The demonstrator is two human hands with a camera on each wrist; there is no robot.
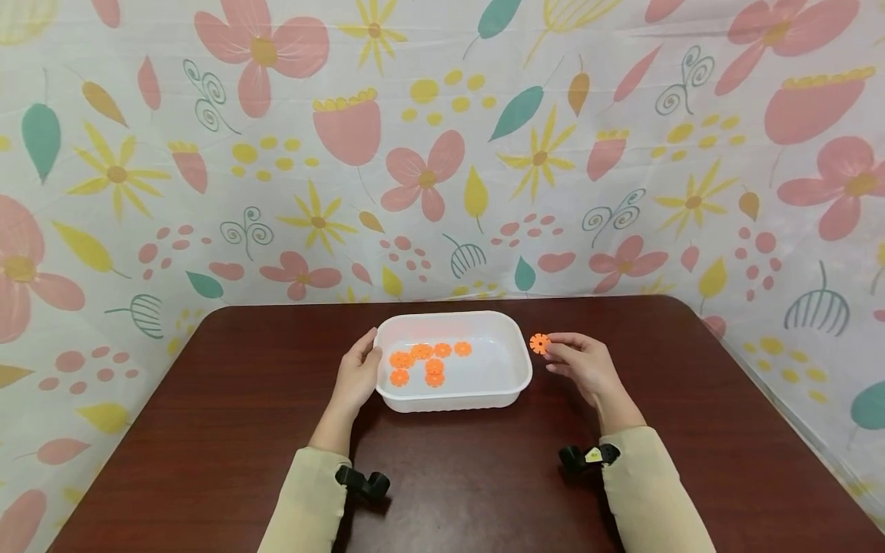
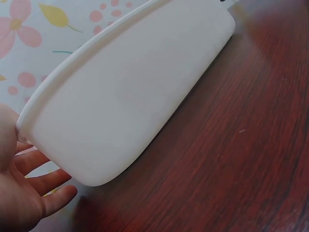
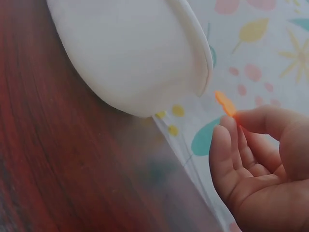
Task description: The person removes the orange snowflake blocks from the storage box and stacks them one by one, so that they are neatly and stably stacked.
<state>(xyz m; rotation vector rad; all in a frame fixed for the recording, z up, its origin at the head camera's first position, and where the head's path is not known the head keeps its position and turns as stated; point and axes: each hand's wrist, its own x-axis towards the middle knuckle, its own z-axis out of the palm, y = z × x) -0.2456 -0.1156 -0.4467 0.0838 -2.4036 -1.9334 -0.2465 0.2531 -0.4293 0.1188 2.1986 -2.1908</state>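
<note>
In the head view, the white tub point(image 1: 449, 402) stands on the table point(image 1: 463, 476), long axis left to right, with overlapping orange discs point(image 1: 462, 349) inside. The left hand point(image 1: 356, 374) grips its left end; the right hand point(image 1: 584, 365) pinches the held disc point(image 1: 535, 344) just beyond the right rim — flat face to camera. In the left wrist view, the wall hides the contents, fingers loosely bent, thumb tip hidden. In the right wrist view, the held disc is nearly edge-on, slanting up-left — lower end between thumb and finger, tub cut off above.

Wrist views: white tray point(image 2: 130, 87) cut off at top, orange discs point(image 1: 434, 366) inside hidden. Head view: sleeves point(image 1: 304, 499) cropped.
</note>
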